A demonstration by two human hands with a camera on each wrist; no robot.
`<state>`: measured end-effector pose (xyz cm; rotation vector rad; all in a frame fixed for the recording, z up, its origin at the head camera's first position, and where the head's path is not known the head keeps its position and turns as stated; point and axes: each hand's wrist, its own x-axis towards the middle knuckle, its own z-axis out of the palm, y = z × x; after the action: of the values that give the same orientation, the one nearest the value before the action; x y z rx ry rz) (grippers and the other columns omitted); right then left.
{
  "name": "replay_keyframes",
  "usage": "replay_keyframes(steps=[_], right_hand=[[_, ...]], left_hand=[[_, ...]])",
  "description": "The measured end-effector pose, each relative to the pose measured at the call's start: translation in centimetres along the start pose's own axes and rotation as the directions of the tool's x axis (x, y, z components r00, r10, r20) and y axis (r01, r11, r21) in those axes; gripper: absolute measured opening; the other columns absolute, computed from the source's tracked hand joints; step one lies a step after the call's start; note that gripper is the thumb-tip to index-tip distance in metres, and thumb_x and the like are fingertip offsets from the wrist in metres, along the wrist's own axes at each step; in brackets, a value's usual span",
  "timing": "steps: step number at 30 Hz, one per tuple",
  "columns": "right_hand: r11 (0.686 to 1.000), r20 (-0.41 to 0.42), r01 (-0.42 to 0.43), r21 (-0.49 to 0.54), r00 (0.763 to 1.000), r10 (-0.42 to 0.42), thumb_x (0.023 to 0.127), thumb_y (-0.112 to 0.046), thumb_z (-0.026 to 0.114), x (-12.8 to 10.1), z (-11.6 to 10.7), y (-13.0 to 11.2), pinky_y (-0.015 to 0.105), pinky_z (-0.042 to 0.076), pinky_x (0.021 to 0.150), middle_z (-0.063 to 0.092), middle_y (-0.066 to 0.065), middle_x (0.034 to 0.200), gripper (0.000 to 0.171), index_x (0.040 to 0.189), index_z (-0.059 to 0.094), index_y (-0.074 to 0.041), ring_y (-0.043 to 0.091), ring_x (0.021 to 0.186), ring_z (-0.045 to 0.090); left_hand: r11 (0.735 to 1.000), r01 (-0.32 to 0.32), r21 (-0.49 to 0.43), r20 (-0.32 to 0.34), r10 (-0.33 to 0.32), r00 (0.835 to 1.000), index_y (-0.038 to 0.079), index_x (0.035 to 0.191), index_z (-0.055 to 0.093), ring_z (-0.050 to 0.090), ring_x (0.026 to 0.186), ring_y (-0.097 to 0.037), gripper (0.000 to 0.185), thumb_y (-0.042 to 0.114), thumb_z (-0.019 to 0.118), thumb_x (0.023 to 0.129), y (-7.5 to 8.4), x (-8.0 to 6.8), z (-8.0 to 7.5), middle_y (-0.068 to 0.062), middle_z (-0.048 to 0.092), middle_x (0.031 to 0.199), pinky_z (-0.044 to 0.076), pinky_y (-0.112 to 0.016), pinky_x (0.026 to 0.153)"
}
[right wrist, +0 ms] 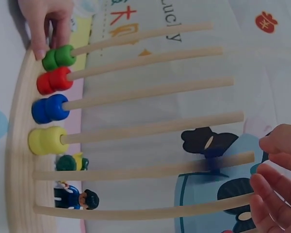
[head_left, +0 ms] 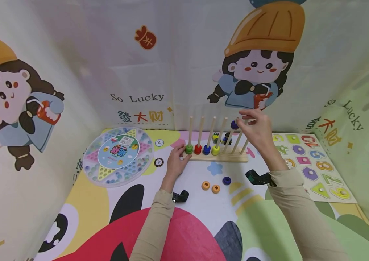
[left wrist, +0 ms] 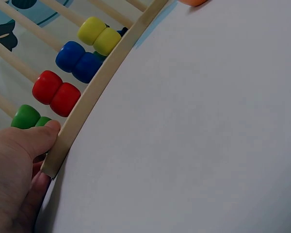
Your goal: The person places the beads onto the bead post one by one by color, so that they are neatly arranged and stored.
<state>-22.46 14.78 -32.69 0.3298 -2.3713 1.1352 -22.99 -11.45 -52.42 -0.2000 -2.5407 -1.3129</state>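
A wooden peg rack (head_left: pixel 217 158) stands upright near the wall. Its first pegs carry pairs of green (head_left: pixel 189 149), red (head_left: pixel 198 149), blue (head_left: pixel 207 150) and yellow beads (head_left: pixel 215 150). My left hand (head_left: pixel 175 161) grips the rack's left end, thumb beside the green beads. High on the fifth peg is a dark purple bead (head_left: pixel 234 125), a blurred streak around the peg in the right wrist view. Beside that peg's top, my right hand (right wrist: pixel 279 179) has its fingers loosely bent and apart from the bead. Bare pegs stand to the right.
Two orange beads (head_left: pixel 210 187) and one dark purple bead (head_left: pixel 226 180) lie in front of the rack. Behind it stand small toy figures (right wrist: pixel 75 196). A round marble game board (head_left: pixel 118 156) lies left, a number-and-shape puzzle board (head_left: pixel 316 166) right.
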Motion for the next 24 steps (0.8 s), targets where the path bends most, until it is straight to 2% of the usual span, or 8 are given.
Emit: replay_keyframes(steps=[3,10,12,15,19,24], right_hand=[[1.000,-0.003,0.016,0.012,1.000,-0.016,0.090,-0.007,0.069,-0.3,-0.2,0.0,0.049,0.052,0.084,0.066,0.020,0.111,0.023,0.110,0.070,0.005,0.034,0.096,0.065],[0.996,0.026,0.034,0.087,0.999,-0.036,0.090,-0.008,0.070,-1.5,-0.5,0.5,0.021,0.050,0.078,0.069,0.018,0.109,0.023,0.110,0.071,0.003,0.029,0.093,0.066],[0.996,0.042,0.024,0.088,0.999,-0.027,0.090,-0.007,0.070,-2.2,-0.4,1.1,0.019,0.050,0.077,0.070,0.018,0.108,0.023,0.110,0.071,0.004,0.029,0.092,0.066],[0.997,0.078,-0.004,0.082,0.997,-0.003,0.090,-0.006,0.070,-3.4,0.0,2.2,0.026,0.053,0.077,0.070,0.018,0.108,0.023,0.111,0.070,0.005,0.027,0.092,0.066],[0.996,0.156,-0.041,0.079,0.987,0.029,0.089,-0.004,0.070,-5.3,0.8,4.0,0.042,0.055,0.078,0.070,0.018,0.106,0.022,0.110,0.070,0.004,0.028,0.090,0.066],[0.994,0.303,-0.074,0.084,0.952,0.045,0.087,-0.003,0.072,-7.9,1.9,6.1,0.041,0.057,0.076,0.071,0.018,0.102,0.021,0.107,0.071,0.003,0.031,0.089,0.068]], left_hand=[[1.000,-0.001,0.006,0.001,0.001,1.000,-0.006,0.131,0.059,0.056,0.100,-0.026,0.049,0.017,0.074,0.090,0.1,0.0,0.0,-0.014,0.055,0.137,0.050,-0.039,0.084],[1.000,-0.005,0.006,0.000,0.005,1.000,-0.006,0.131,0.059,0.057,0.101,-0.026,0.049,0.017,0.073,0.090,0.0,0.0,0.0,-0.015,0.056,0.137,0.051,-0.038,0.084],[1.000,-0.003,0.010,0.000,0.003,1.000,-0.005,0.131,0.059,0.057,0.101,-0.025,0.049,0.018,0.073,0.090,0.0,0.1,0.0,-0.014,0.056,0.137,0.051,-0.038,0.084],[1.000,0.004,0.010,0.004,-0.004,1.000,-0.005,0.132,0.059,0.057,0.103,-0.025,0.049,0.018,0.073,0.090,-0.1,0.1,0.0,-0.014,0.055,0.138,0.051,-0.038,0.085],[1.000,0.009,0.004,0.006,-0.009,1.000,-0.005,0.131,0.059,0.057,0.101,-0.025,0.049,0.018,0.074,0.090,0.1,0.1,0.0,-0.014,0.056,0.137,0.051,-0.038,0.084],[1.000,0.015,0.008,0.006,-0.015,1.000,-0.004,0.131,0.059,0.056,0.100,-0.025,0.049,0.018,0.074,0.090,0.2,0.1,0.0,-0.014,0.056,0.136,0.050,-0.037,0.083]])
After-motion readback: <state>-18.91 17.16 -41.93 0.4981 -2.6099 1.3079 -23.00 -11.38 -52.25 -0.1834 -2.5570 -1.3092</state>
